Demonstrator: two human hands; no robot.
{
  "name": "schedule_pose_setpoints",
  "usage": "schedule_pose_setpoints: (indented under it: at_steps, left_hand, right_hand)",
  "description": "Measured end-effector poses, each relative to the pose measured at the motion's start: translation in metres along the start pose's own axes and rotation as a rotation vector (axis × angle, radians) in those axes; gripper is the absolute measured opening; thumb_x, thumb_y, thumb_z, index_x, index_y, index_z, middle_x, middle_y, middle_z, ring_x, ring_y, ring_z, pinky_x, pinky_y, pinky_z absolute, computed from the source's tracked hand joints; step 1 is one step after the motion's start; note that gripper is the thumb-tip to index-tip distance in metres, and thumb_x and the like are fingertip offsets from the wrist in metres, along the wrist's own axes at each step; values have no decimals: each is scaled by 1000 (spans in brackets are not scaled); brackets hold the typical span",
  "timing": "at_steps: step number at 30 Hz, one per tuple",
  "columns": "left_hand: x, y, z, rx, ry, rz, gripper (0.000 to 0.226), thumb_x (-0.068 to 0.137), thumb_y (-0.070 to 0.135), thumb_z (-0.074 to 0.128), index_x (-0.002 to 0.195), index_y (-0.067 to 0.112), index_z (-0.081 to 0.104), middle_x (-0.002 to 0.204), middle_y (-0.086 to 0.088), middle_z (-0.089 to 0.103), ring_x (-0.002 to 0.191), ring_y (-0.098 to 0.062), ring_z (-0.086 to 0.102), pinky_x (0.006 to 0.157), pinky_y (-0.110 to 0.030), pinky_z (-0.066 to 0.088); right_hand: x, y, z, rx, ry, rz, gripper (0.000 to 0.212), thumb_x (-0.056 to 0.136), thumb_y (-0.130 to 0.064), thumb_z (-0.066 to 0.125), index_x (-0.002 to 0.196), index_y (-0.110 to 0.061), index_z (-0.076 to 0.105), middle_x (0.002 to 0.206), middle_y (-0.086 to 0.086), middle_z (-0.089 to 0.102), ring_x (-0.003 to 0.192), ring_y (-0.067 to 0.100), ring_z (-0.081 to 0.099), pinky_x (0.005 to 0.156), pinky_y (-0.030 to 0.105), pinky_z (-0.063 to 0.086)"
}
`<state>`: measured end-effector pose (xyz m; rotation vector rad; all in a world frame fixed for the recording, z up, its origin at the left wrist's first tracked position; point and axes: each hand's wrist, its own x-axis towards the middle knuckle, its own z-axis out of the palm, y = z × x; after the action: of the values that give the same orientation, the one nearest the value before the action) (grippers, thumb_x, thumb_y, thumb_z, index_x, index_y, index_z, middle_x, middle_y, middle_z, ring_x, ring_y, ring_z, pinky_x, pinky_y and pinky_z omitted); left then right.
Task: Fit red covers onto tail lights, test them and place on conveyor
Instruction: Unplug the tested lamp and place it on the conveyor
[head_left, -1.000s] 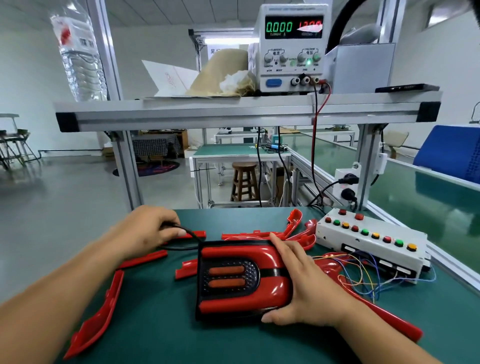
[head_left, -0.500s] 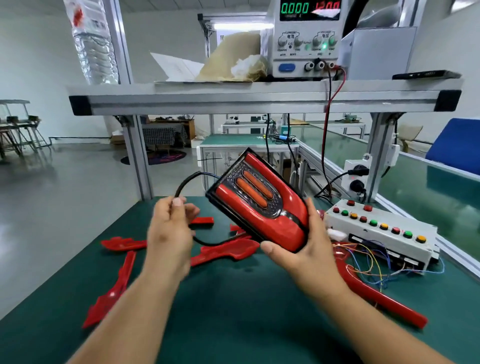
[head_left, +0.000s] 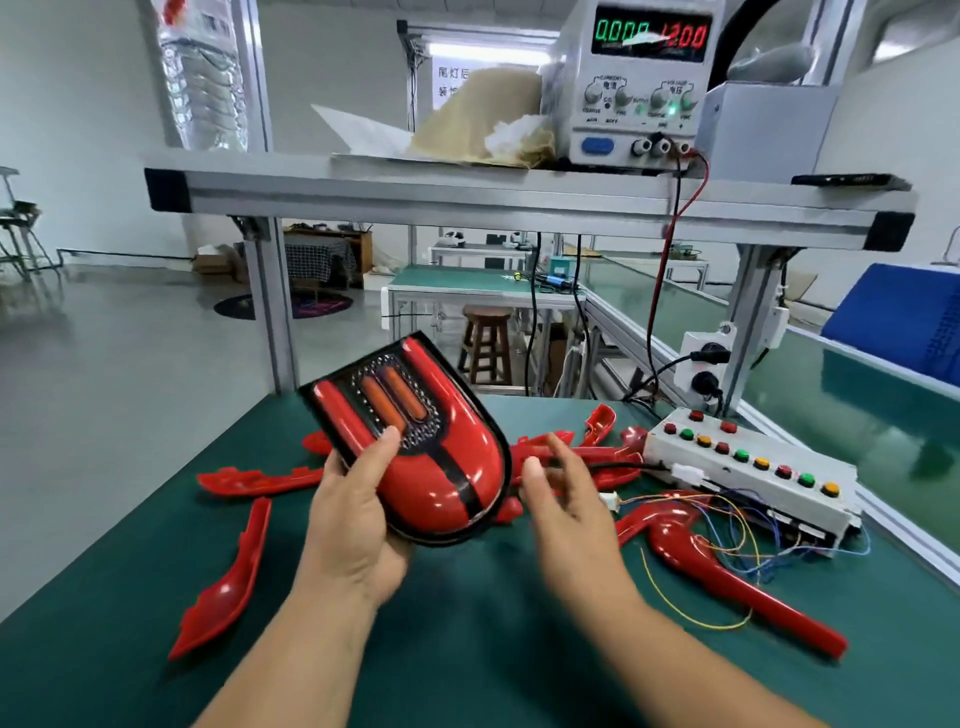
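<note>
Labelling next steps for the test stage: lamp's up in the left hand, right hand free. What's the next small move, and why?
Probably the right hand takes the white plug at the button box. The left hand holds the tail light off the bench, its lamps look unlit, and the supply shows zero current, so nothing is drawing power yet.

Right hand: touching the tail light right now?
Apart. Head view shows green mat between the open right hand and the tail light, which the left hand holds.

Bright, even daylight (wide-angle edges bend); right hand (head_left: 566, 499) motion-blurred.
</note>
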<state>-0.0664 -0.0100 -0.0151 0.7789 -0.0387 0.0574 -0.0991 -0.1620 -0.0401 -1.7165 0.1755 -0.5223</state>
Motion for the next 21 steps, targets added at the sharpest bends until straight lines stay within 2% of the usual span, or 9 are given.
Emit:
schedule_pose_setpoints:
  at_steps: [2,4,6,8,11,14,16,18,21]
  left_hand:
    - [5,6,-6,-36,-19,-39,40,87,21,61,127,19,63,113,-7,74,99,-27,72,70,-45,62]
    - [7,12,-11,-83,-56,-82,31,91,24,57,120,18,66,108,-7,75,92,-25,74,60,-39,60]
    - [6,15,-12,-116,-106,-119,31,87,25,57,115,16,68,107,-9,75,90,-26,74,60,-40,60]
    - [5,17,-13,-121,-149,-128,39,79,27,60,115,15,68,109,-10,75,91,-28,74,61,-42,60]
    - [6,20,-14,-137,-203,-107,31,76,26,60,100,15,77,103,-11,76,87,-28,75,60,-42,60]
    - [8,25,-17,-127,-269,-121,29,75,25,58,87,14,81,98,-12,76,83,-28,75,61,-40,60]
    - [9,27,-20,-99,-320,-142,30,75,23,56,85,12,81,95,-14,76,80,-29,75,60,-39,60]
    - [11,30,-24,-66,-355,-164,33,76,21,52,85,9,81,93,-15,76,78,-29,75,60,-39,60]
    - [14,34,-31,-7,-418,-174,35,76,18,50,88,5,80,91,-19,75,78,-32,75,63,-40,60]
  right_hand:
    - [19,-2,-8,62,76,234,32,100,-27,51,131,-23,53,87,1,60,78,18,60,75,37,53]
    - [28,-8,-7,175,47,469,37,102,-23,45,139,-23,45,87,8,57,69,20,56,57,31,49]
    - [33,-13,-1,288,43,619,43,103,-23,43,145,-24,36,97,13,56,74,23,59,57,32,50]
    - [36,-18,7,381,103,696,33,103,-19,44,136,-16,44,99,13,55,79,26,58,65,36,53]
    - [43,-19,12,578,278,712,15,101,-4,43,90,-8,54,84,10,51,70,21,52,78,37,53]
    - [41,-23,12,677,419,636,20,97,6,40,84,-6,50,77,9,48,58,16,45,49,23,44]
    - [37,-23,12,595,436,598,25,94,9,37,80,-9,49,66,7,42,51,14,36,41,22,31]
    - [33,-20,13,497,431,526,25,94,5,39,92,-14,54,68,5,42,52,13,30,49,26,26]
    - [27,-19,11,457,439,420,37,97,-6,48,132,-16,54,105,4,57,69,10,42,68,26,36]
